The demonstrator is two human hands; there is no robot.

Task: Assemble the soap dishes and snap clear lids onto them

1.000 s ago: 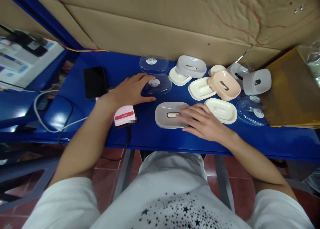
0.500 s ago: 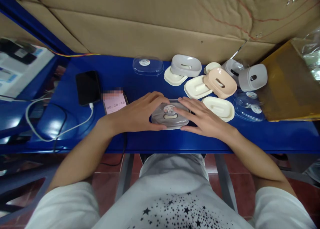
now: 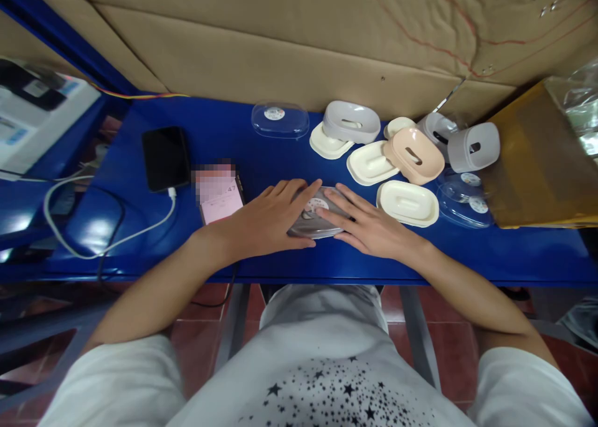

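In front of me on the blue table lies a grey soap dish (image 3: 314, 229) under a clear lid with a round white label (image 3: 319, 204). My left hand (image 3: 267, 220) grips its left end, thumb along the near side and fingers over the top. On the right end, my right hand (image 3: 376, 225) holds it with fingers spread over the lid and thumb at the near edge. Just right of that hand rests a cream tray (image 3: 411, 204). Behind it a peach soap dish body (image 3: 423, 150) leans on another cream tray (image 3: 367, 164).
At the back stand a grey body (image 3: 351, 117) and a clear lid (image 3: 280, 125). Farther right are another grey body (image 3: 474, 148), clear lids (image 3: 460, 206) and a cardboard box (image 3: 537, 165). Two phones lie left, a black one (image 3: 164, 159) with a white cable (image 3: 135, 241) and a lit one (image 3: 222, 200).
My left fingers have slid farther over the top of the lid. My right fingers have shifted slightly left and lie more across it. The view has moved a little.
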